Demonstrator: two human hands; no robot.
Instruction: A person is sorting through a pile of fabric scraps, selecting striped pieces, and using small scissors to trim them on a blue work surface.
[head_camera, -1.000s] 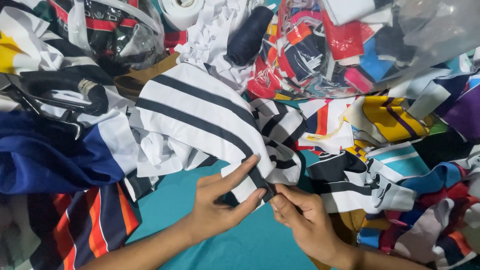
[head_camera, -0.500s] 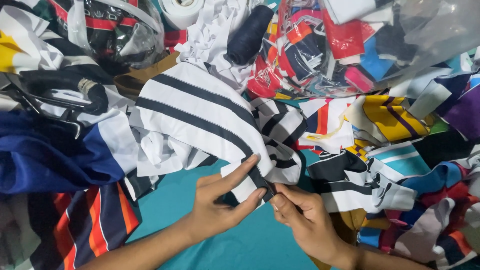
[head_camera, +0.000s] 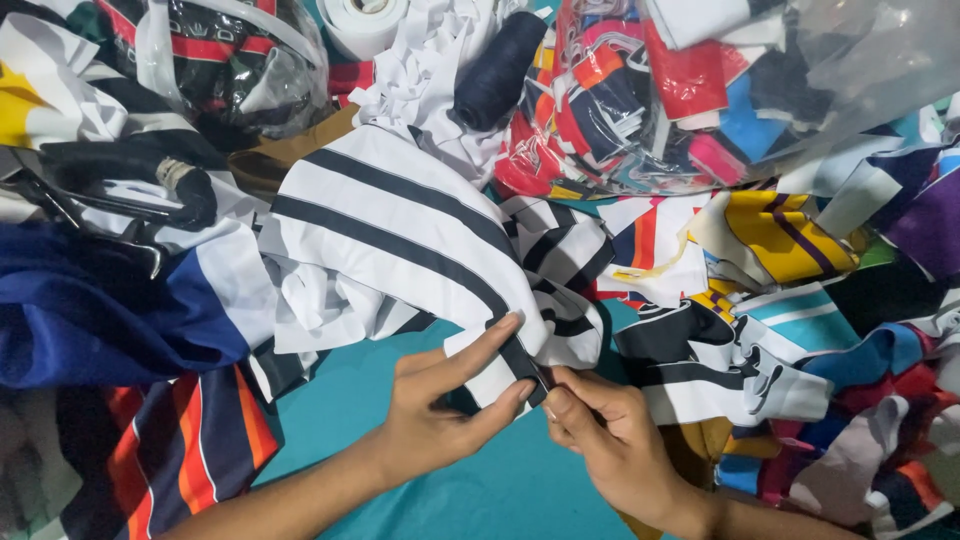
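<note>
Striped cloth (head_camera: 400, 225) — white with black bands, lying crumpled at centre on the teal table (head_camera: 500, 500). Long axis and bands run from upper left down to lower right, ending in a narrow corner at the hands.

Left hand (head_camera: 440, 400) — thumb and fingers closed flat on that lower corner, pinching it.

Right hand (head_camera: 610, 440) — fingertips pinched narrow at the same corner's edge, touching it just beside the left thumb.

Around: navy thread spool (head_camera: 498, 70), white tape roll (head_camera: 362, 22), clear bag of coloured scraps (head_camera: 700, 90), black scissors (head_camera: 110, 195) at left, orange-striped fabric (head_camera: 190, 450).
</note>
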